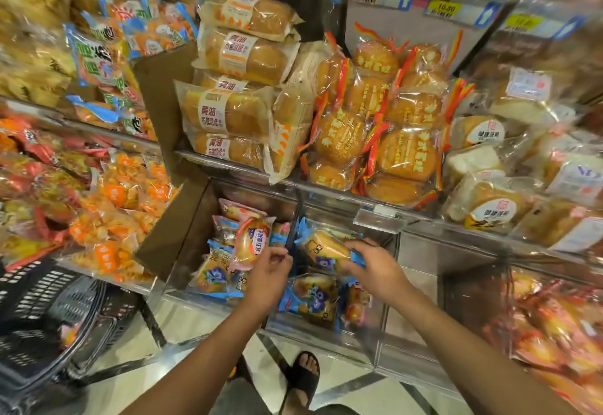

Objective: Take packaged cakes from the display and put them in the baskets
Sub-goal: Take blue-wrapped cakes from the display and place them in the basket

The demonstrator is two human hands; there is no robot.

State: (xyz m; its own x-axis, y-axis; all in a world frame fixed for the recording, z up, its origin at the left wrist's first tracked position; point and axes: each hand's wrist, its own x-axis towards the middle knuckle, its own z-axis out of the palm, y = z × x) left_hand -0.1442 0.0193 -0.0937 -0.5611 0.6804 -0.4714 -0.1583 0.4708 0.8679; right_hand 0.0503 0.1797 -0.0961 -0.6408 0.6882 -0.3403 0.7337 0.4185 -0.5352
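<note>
My left hand [268,273] grips a pink-edged packaged cake [251,242] and holds it upright above the low clear display bin [326,333]. My right hand [375,264] grips a blue-edged packaged cake [326,249] with a blueberry print, lifted just over the same bin. More blue-wrapped cakes [315,300] lie in the bin below both hands, and others [212,272] are piled to the left. A black plastic basket [42,313] sits at the lower left, apart from both hands.
Shelves of packaged buns [235,111] and round breads [378,127] stand above the bin. Orange snack packs [114,215] fill the left shelf. A cardboard divider [169,160] separates the sections. Sandalled feet [300,378] stand on the tiled floor.
</note>
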